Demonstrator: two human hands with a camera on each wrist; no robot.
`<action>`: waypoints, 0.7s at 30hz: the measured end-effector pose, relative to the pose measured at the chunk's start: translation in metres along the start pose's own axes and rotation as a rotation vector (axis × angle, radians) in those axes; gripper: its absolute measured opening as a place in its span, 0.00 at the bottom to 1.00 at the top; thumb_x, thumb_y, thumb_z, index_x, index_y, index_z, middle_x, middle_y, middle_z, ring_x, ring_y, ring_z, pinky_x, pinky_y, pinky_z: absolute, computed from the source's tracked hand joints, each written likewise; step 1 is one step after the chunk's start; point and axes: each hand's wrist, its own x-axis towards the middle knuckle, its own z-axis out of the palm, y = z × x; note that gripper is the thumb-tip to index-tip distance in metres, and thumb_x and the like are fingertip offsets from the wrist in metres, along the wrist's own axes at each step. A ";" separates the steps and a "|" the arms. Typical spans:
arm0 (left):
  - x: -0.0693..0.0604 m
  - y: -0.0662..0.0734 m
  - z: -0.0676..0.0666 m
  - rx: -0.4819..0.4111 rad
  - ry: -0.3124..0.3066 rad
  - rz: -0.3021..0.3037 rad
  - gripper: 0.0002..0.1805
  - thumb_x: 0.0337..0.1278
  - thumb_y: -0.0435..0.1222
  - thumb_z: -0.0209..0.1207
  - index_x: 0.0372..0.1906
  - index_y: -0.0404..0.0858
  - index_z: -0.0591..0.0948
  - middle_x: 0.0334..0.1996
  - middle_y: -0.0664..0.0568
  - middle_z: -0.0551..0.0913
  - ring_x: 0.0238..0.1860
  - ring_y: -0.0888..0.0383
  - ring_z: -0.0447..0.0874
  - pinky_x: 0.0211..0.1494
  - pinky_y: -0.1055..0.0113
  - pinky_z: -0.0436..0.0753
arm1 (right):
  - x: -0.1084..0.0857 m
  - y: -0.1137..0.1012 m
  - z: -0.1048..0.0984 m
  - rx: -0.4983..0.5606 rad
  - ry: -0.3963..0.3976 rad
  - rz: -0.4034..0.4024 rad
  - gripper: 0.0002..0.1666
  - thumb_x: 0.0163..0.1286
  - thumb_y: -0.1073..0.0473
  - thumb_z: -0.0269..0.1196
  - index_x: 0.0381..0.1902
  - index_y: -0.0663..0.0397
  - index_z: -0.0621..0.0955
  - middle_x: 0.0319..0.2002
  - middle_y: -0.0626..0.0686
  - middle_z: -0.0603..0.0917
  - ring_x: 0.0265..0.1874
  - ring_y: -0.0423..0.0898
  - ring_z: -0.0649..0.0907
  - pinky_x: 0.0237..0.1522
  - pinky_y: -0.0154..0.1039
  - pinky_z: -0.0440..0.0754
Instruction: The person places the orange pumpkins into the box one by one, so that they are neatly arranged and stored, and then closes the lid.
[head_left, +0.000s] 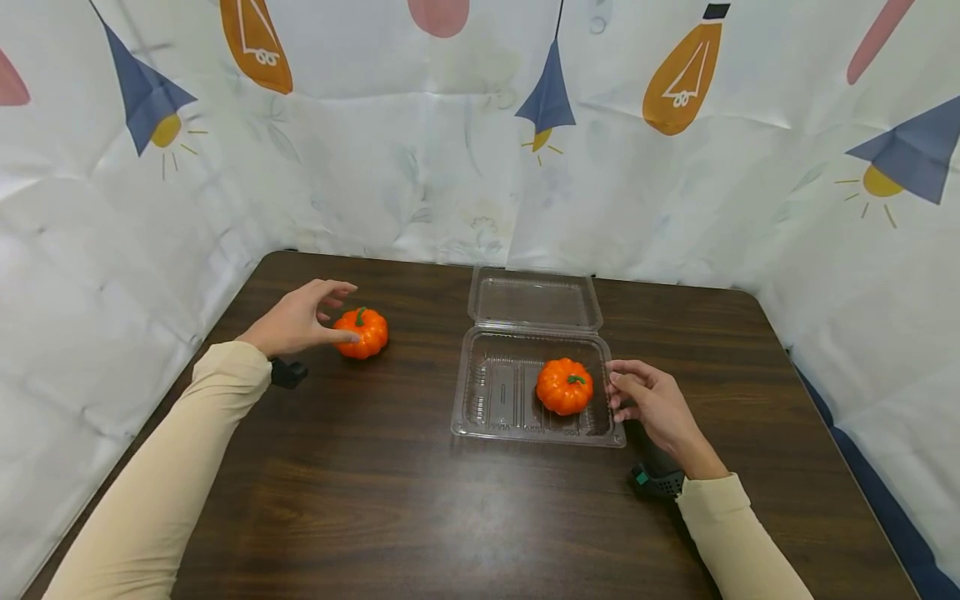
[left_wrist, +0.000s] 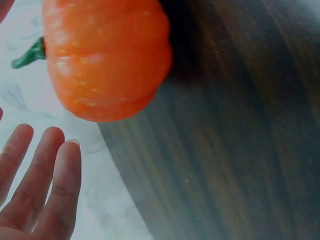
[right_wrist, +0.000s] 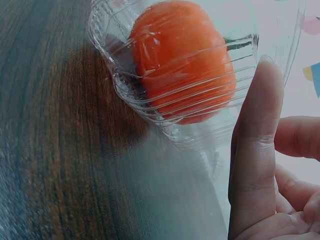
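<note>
A small orange pumpkin with a green stem sits on the table at the left. My left hand reaches round it with spread fingers, the thumb in front of it. In the left wrist view several fingers stand apart from the pumpkin. A second orange pumpkin lies in the right half of a clear plastic container, whose lid is folded back. My right hand is at the container's right rim, its fingers loosely bent. One finger lies against or close to the clear wall.
The container's lid lies toward the back edge of the dark wooden table. White printed cloth hangs behind the table and along its sides. A dark wrist device is strapped below my right hand.
</note>
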 end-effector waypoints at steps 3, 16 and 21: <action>0.000 -0.004 0.003 -0.011 -0.010 -0.009 0.49 0.56 0.51 0.74 0.76 0.36 0.65 0.71 0.34 0.70 0.68 0.38 0.73 0.67 0.40 0.80 | 0.000 0.000 0.000 -0.002 0.003 0.002 0.29 0.80 0.51 0.60 0.67 0.67 0.71 0.34 0.44 0.85 0.29 0.39 0.83 0.29 0.34 0.89; -0.004 -0.019 0.018 -0.005 -0.001 -0.034 0.52 0.53 0.53 0.76 0.77 0.35 0.64 0.70 0.35 0.71 0.66 0.38 0.74 0.64 0.41 0.83 | 0.001 0.001 0.000 -0.007 0.011 -0.005 0.28 0.80 0.52 0.60 0.66 0.66 0.72 0.34 0.43 0.85 0.28 0.38 0.83 0.29 0.34 0.89; -0.003 -0.024 0.024 -0.018 -0.002 -0.039 0.56 0.53 0.53 0.76 0.79 0.32 0.60 0.68 0.34 0.70 0.66 0.38 0.72 0.65 0.40 0.82 | 0.001 0.001 0.001 0.000 0.016 -0.003 0.26 0.80 0.52 0.60 0.66 0.66 0.73 0.33 0.43 0.86 0.27 0.38 0.83 0.29 0.34 0.89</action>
